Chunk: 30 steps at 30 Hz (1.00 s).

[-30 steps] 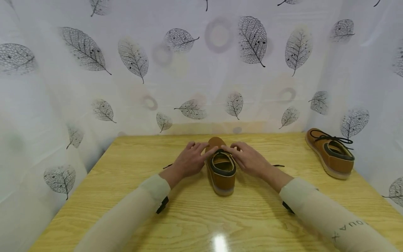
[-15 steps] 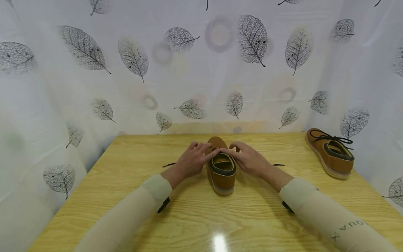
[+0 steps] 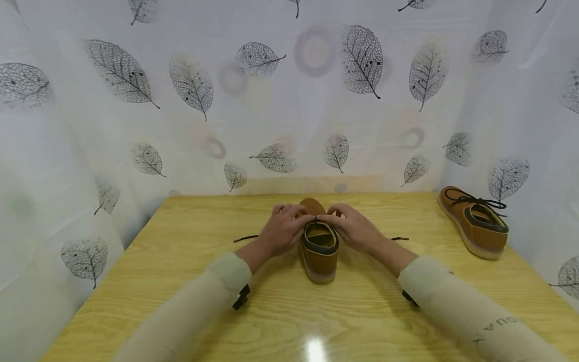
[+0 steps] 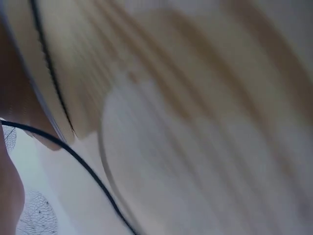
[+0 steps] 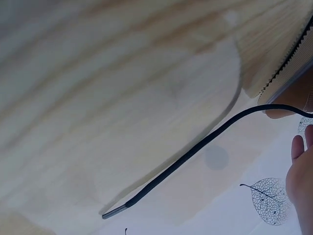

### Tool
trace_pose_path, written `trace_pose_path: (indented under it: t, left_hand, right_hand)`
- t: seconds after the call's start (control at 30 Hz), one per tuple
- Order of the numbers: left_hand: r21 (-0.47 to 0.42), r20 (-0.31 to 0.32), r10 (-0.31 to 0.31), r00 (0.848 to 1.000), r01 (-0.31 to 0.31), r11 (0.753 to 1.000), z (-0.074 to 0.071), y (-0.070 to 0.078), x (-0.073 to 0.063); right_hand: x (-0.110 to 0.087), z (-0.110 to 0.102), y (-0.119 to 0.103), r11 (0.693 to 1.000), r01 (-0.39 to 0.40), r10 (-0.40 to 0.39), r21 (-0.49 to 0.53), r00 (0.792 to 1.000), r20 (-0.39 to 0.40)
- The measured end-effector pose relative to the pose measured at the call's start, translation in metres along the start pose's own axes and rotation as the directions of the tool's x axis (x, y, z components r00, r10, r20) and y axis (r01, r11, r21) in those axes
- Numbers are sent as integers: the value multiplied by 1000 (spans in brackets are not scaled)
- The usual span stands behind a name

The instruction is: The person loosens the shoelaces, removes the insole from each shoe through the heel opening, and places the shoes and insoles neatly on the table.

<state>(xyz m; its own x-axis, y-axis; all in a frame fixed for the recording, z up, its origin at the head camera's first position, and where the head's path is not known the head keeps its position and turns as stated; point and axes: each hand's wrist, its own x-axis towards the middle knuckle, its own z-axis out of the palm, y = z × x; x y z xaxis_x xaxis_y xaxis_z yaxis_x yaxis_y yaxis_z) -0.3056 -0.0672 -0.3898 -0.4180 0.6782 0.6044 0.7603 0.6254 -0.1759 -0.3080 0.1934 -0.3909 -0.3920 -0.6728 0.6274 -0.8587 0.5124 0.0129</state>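
Head view: on the left, an end of black lace (image 3: 246, 238) pokes out past the left hand (image 3: 281, 229). That hand bends its fingers over the top of the brown shoe (image 3: 321, 266), which sits mid-table (image 3: 353, 322), toe pointing away. The right hand (image 3: 356, 227) almost meets it there. I can't tell if either pinches the lace. Dark letters (image 3: 494, 326) on the right sleeve (image 3: 434, 284) look like X, A, U, O. Farther right sits another brown shoe (image 3: 490, 241).
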Motion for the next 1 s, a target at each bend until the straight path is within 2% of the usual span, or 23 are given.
trace_pose_path:
  t: [0.1,0.27,0.4,0.6,0.77,1.0]
  left_hand:
    - [-58,-50,-54,997,51,997,4,3,4]
    - [-42,-94,-97,991,93,995,7,6,10]
    - [-22,-69,-108,992,106,994,7,9,13]
    - [1,-25,-126,992,126,992,10,12,11]
    - [2,-34,-121,992,121,993,12,11,10]
    - [51,-154,-39,987,48,998,14,6,17]
  right_hand:
    - [5,1,-3,999,-43,43,20,999,-12]
    - [12,1,-6,997,-74,74,-2,996,-42]
    - [14,4,-6,998,-66,64,-22,996,-68]
    - [16,9,-9,997,-80,78,-19,995,-61]
    - [17,12,-12,994,-111,110,-4,992,-54]
    - [22,10,-12,992,-126,127,28,991,-45]
